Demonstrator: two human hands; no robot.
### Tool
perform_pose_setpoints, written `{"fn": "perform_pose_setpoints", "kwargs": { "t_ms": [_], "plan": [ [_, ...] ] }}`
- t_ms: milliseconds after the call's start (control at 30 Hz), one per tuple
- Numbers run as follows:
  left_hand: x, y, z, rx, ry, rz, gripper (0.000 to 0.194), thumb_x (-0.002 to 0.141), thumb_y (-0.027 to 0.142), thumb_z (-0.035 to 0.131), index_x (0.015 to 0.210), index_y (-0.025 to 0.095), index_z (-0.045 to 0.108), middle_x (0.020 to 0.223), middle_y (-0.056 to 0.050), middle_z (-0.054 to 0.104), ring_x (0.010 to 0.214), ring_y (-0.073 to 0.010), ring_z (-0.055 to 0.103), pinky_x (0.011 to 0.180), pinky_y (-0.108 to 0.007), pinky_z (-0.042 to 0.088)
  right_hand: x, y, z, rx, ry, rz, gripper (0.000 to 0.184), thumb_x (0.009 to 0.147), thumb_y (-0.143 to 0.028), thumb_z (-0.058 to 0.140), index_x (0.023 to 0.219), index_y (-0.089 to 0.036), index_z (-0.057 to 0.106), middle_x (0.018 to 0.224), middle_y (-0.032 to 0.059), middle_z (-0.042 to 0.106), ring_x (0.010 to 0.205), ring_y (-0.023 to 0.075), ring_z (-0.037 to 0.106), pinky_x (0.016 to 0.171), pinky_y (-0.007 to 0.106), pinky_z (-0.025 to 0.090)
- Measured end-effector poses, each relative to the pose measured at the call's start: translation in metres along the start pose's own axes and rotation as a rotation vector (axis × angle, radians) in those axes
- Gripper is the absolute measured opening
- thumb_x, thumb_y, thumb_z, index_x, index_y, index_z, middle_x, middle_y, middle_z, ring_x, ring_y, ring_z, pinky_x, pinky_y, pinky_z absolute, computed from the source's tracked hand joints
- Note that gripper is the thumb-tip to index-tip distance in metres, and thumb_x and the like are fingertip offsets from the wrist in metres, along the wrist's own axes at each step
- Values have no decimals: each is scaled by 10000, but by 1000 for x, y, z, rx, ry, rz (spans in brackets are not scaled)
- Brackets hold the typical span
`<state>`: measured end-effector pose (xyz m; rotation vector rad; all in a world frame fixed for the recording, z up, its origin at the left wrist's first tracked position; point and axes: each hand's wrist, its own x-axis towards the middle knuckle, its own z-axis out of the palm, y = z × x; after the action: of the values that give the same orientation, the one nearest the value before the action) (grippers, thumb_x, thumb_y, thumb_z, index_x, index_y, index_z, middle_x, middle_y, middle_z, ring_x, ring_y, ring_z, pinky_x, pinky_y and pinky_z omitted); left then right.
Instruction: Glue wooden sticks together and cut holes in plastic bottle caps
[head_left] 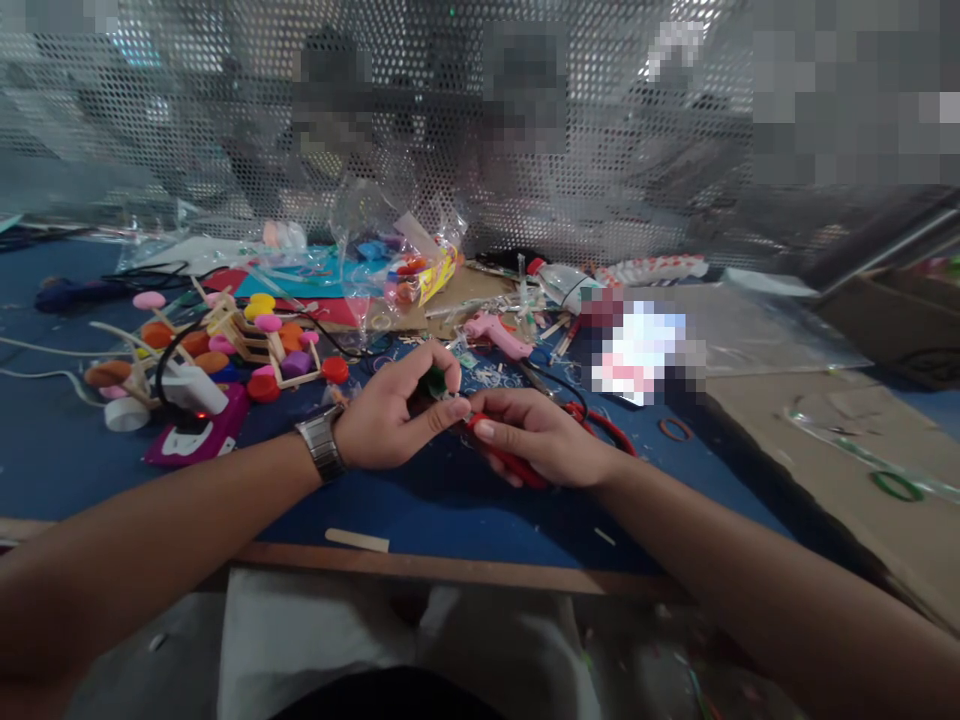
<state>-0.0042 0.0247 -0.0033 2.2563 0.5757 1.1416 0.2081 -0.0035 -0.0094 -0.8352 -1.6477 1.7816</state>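
My left hand (pixel 401 410), with a metal watch (pixel 322 442) on its wrist, has thumb and forefinger pinched together. What sits between them is too small to make out; a bit of something green (pixel 432 382) shows behind the fingers. Close against its fingertips, my right hand (pixel 544 435) is wrapped round a red-handled tool (pixel 525 468). The tool's working end is hidden between the hands, so its kind is unclear. Both hands are above the blue tabletop (pixel 450 515). Just beyond them lies a pink glue gun (pixel 499 335) among white scraps.
Left stand stick frames with coloured caps (pixel 262 345) and a purple power strip (pixel 202 435) with a plugged-in charger. Other red handles (pixel 611 430), a lit phone (pixel 637 350) and a bottle (pixel 566 285) are to the right. A flat wooden stick (pixel 357 541) lies near the front edge.
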Motion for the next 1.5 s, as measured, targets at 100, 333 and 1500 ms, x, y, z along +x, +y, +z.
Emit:
{"fn": "perform_pose_setpoints", "kwargs": {
  "t_ms": [100, 333, 1500],
  "plan": [
    [-1, 1, 1, 19, 14, 10, 207, 960, 377, 602, 946, 198, 499, 742, 32, 465, 606, -104, 416, 547, -238, 384, 0, 1, 0, 12, 2, -14, 458, 852, -606, 712, 889, -184, 538, 544, -79, 516, 390, 63, 454, 351, 171, 352],
    [1, -1, 0, 134, 43, 61, 218, 927, 369, 630, 981, 202, 500, 814, 2, 539, 675, -131, 484, 621, -269, 425, 0, 2, 1, -14, 15, -20, 455, 857, -607, 707, 894, -186, 536, 563, -74, 528, 390, 61, 462, 356, 176, 366],
    [2, -1, -1, 196, 55, 112, 195, 918, 353, 622, 959, 207, 500, 856, -10, 577, 723, -140, 521, 667, -279, 437, 0, -1, 4, -19, 38, -2, 464, 857, -617, 699, 892, -177, 557, 567, -68, 521, 388, 60, 453, 346, 170, 363]
  ]
}}
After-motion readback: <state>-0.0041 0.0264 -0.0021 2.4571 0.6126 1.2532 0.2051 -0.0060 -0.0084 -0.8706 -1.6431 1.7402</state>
